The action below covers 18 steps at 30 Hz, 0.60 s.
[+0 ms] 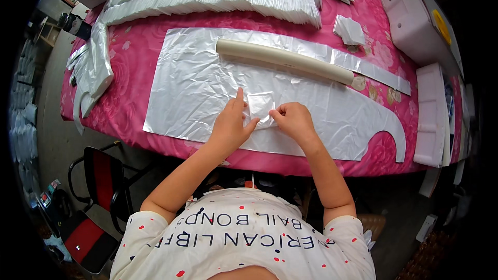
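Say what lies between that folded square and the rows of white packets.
In the head view, a beige tube on the silvery sheet, then pink tablecloth.

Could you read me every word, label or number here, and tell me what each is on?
White shirt: two rows of dark capital letters, upside down in this view; I don't copy printed words.
Beige tube: any marking is too small to read.
I can make out no other lettering.

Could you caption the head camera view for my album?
Left hand and right hand touch a small silvery square over a spread plastic sheet, beige tube beyond, on a pink floral tablecloth.
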Available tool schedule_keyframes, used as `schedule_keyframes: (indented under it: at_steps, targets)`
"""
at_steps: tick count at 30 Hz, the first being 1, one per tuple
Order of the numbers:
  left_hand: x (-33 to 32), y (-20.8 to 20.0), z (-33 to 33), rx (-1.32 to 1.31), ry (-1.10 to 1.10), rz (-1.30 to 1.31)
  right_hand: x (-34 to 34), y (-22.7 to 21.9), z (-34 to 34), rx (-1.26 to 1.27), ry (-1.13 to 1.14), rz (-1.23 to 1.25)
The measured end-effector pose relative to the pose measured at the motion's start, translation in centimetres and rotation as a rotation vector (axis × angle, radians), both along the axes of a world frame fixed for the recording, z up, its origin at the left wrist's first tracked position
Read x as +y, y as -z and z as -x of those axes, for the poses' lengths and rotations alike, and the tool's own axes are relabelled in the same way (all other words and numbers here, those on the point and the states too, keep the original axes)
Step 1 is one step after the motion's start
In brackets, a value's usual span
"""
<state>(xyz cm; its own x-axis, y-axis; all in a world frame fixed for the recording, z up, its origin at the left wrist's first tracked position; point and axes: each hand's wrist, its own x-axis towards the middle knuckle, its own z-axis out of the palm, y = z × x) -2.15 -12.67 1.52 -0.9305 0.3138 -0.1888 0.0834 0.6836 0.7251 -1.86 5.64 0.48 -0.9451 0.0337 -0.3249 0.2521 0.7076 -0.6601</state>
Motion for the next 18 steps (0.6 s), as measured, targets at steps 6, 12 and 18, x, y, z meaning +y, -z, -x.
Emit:
schedule_keyframes:
  at_steps: [6,12,18]
  targets:
    - [1.7,2.5,-0.2,0.579,0.289,0.145,-0.2,-0.2,-0.1,-0.017,0.016,0.011]
    - [2.7,4.7,-0.9,0.467,0.297,0.261,-0.4,-0.5,-0.1,-0.030,0.022,-0.016]
    - [2.8,5.0,-1.0,0.445,0.310,0.228,-0.8,-0.9,-1.0,0.017,0.027,-0.054]
